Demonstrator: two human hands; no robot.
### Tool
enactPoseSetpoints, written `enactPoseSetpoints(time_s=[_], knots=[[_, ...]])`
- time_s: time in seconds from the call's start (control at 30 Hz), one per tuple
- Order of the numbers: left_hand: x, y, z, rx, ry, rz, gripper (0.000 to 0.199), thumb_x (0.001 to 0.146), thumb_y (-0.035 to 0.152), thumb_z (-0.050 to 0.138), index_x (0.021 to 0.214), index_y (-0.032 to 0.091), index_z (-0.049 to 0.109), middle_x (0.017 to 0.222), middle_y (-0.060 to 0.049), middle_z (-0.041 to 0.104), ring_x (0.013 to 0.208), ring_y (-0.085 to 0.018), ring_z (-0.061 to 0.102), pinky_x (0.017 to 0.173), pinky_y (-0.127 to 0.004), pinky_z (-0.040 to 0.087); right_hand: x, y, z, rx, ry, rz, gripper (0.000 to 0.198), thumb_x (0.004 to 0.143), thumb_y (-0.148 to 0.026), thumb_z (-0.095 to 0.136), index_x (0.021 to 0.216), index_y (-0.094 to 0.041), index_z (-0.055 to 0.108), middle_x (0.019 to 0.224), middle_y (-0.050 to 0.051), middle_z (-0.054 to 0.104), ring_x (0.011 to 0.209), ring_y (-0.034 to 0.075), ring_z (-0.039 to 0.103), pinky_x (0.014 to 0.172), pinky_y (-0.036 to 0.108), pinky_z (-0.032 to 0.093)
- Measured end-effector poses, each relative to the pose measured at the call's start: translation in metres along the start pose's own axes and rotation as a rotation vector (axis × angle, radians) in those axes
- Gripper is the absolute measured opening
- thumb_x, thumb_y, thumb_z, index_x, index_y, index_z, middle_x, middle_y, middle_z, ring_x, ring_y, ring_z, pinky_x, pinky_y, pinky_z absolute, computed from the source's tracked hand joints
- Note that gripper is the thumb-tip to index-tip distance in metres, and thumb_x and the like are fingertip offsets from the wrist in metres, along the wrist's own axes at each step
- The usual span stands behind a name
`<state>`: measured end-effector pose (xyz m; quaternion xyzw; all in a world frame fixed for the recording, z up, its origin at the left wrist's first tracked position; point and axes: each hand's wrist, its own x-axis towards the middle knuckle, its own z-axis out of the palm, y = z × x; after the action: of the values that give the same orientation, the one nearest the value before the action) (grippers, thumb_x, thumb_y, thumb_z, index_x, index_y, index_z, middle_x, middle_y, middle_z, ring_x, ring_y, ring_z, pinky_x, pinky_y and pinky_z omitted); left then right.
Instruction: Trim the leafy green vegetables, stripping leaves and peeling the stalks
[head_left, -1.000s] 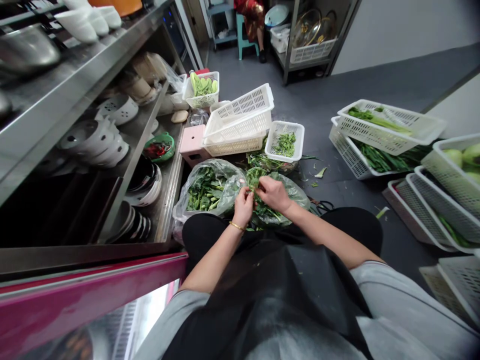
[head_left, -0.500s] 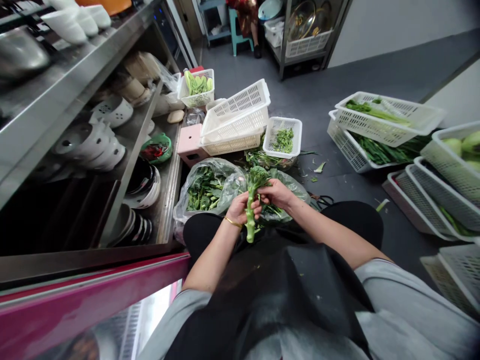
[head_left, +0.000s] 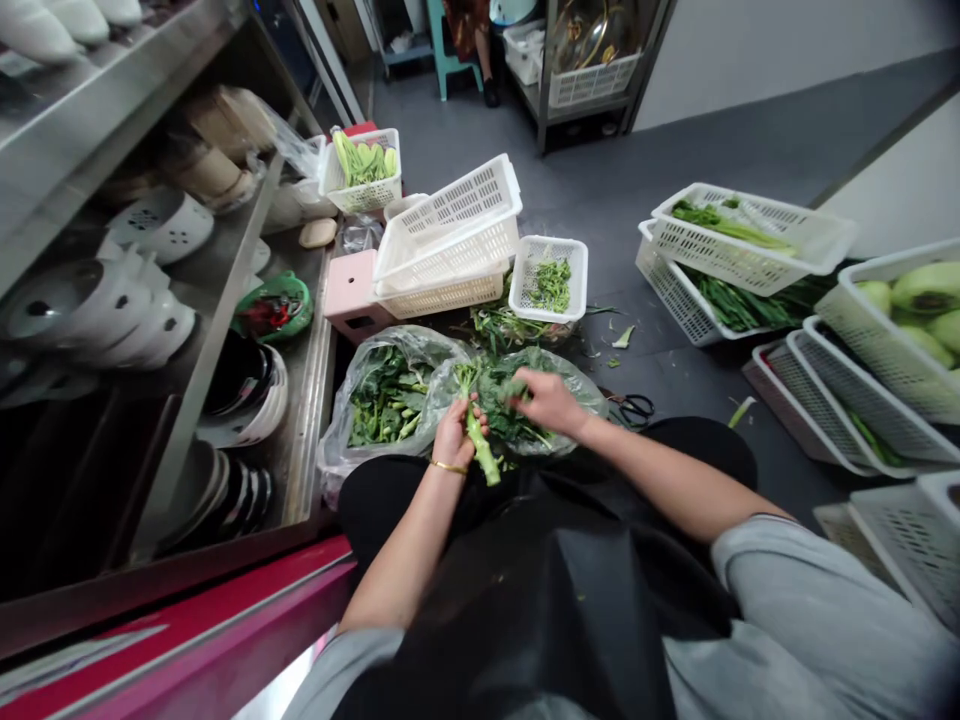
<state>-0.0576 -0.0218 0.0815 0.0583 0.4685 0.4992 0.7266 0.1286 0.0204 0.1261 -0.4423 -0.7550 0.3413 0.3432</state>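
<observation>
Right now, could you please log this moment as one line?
left hand: holds stalk | right hand: over right bag, grip unclear | left bag: greens inside | scissors: beside right bag

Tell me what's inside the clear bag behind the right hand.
Leafy greens show inside the clear bag. The right hand covers part of the view, and the upper leaves hide whatever lies deeper; the bottom can't be seen.

Floor gap (head_left: 679, 385) rightward, baskets (head_left: 442, 240) ahead; shelving (head_left: 304, 420) left
</observation>
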Motion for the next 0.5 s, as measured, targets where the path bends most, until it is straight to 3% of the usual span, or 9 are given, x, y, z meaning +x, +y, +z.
enactPoseSetpoints(time_s=[0.07, 0.13, 0.2, 0.3, 0.33, 0.4, 0.5], knots=[[0.007, 0.002, -0.004, 0.021, -0.013, -0.017, 0.017, 0.082, 0.027, 0.057, 0.094, 0.015, 0.056, 0.058, 0.001, 0.054, 0.051, -0.013, 0.056, 0.047, -0.023, 0.044, 0.040, 0.026, -0.041, 0.031, 0.128, 0.280, 0.022, 0.077, -0.037, 0.064, 0.087, -0.017, 0.058, 0.062, 0.000, 0.060, 0.058, 0.015, 0.057, 0.059, 0.026, 0.046], [0.012, 0.006, 0.000, 0.002, -0.021, -0.005, 0.014, 0.081, 0.025, 0.058, 0.091, 0.015, 0.057, 0.059, 0.000, 0.055, 0.055, -0.014, 0.058, 0.051, -0.025, 0.047, 0.072, 0.044, -0.073, 0.031, 0.162, 0.482, 0.035, 0.072, -0.034, 0.071, 0.095, -0.012, 0.058, 0.061, 0.001, 0.061, 0.055, 0.014, 0.058, 0.058, 0.025, 0.046], [0.017, 0.011, 0.015, -0.052, -0.036, 0.049, 0.010, 0.081, 0.023, 0.058, 0.088, 0.016, 0.057, 0.060, 0.001, 0.056, 0.058, -0.013, 0.059, 0.057, -0.026, 0.049, 0.081, 0.046, -0.079, 0.085, 0.027, 0.596, 0.040, 0.072, -0.036, 0.071, 0.097, -0.009, 0.058, 0.063, 0.003, 0.063, 0.054, 0.013, 0.059, 0.058, 0.024, 0.046], [0.020, 0.011, 0.047, -0.128, -0.119, 0.176, 0.009, 0.081, 0.023, 0.059, 0.088, 0.018, 0.057, 0.066, 0.001, 0.058, 0.065, -0.011, 0.060, 0.069, -0.026, 0.050, 0.048, 0.031, -0.045, 0.408, -0.405, 0.635, 0.044, 0.072, -0.050, 0.068, 0.093, -0.013, 0.060, 0.068, 0.003, 0.065, 0.054, 0.014, 0.060, 0.051, 0.023, 0.047], [0.020, 0.009, 0.057, -0.107, -0.168, 0.193, 0.011, 0.081, 0.025, 0.060, 0.090, 0.018, 0.058, 0.070, 0.000, 0.060, 0.071, -0.011, 0.061, 0.073, -0.027, 0.050, 0.029, 0.025, -0.033, 0.532, -0.483, 0.597, 0.044, 0.070, -0.051, 0.069, 0.092, -0.015, 0.060, 0.069, 0.002, 0.066, 0.055, 0.013, 0.060, 0.050, 0.023, 0.047], [0.020, 0.001, 0.073, 0.048, -0.267, 0.176, 0.020, 0.080, 0.030, 0.062, 0.096, 0.019, 0.059, 0.081, -0.003, 0.063, 0.082, -0.015, 0.062, 0.077, -0.030, 0.050, -0.013, 0.011, -0.025, 0.674, -0.480, 0.557, 0.045, 0.071, -0.055, 0.066, 0.091, -0.015, 0.059, 0.063, -0.001, 0.062, 0.049, 0.011, 0.055, 0.044, 0.021, 0.043], [0.029, -0.003, 0.073, 0.453, -0.276, 0.206, 0.035, 0.075, 0.034, 0.067, 0.105, 0.019, 0.060, 0.090, -0.005, 0.064, 0.089, -0.018, 0.062, 0.073, -0.028, 0.049, -0.084, -0.018, -0.071, 0.705, -0.259, 0.585, 0.045, 0.079, -0.053, 0.060, 0.100, -0.013, 0.060, 0.066, -0.002, 0.059, 0.051, 0.009, 0.053, 0.044, 0.020, 0.041]])
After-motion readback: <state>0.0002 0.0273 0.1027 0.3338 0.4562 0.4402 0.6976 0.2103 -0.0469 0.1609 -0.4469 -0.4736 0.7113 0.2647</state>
